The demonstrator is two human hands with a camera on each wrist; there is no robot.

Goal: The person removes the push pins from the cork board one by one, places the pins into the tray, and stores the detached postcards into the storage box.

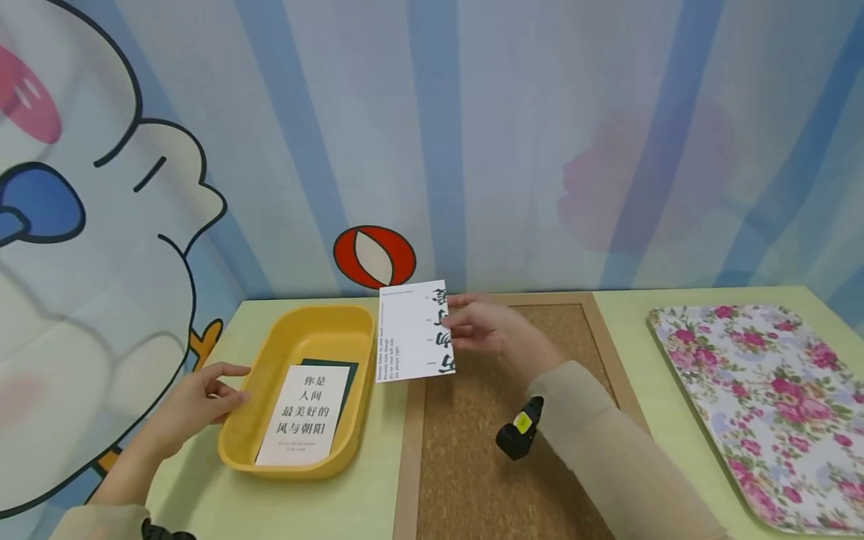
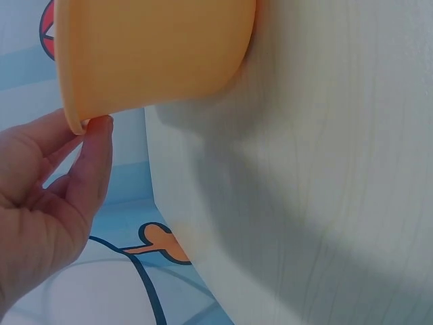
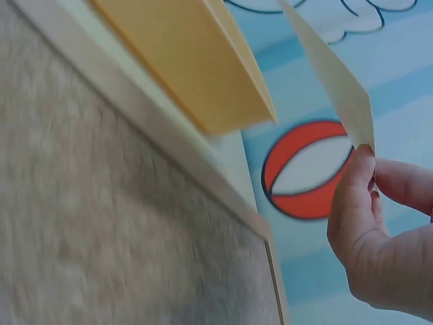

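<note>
My right hand (image 1: 487,328) pinches a white printed card (image 1: 413,334) by its right edge, above the gap between the yellow bin and the corkboard. In the right wrist view, thumb and fingers grip the edge of the card (image 3: 338,81). At the left, my left hand (image 1: 205,401) pinches the rim of the yellow plastic bin (image 1: 297,472); the left wrist view shows thumb and fingers meeting at the rim of the bin (image 2: 155,54). Inside the bin lies a white card with Chinese characters (image 1: 307,412), overlapping a dark green card (image 1: 350,384).
A wood-framed corkboard (image 1: 472,450) lies on the pale table (image 1: 358,510) under my right arm. To the far right is a floral tray (image 1: 776,405). Behind the table stands a striped wall (image 1: 513,150) with cartoon drawings.
</note>
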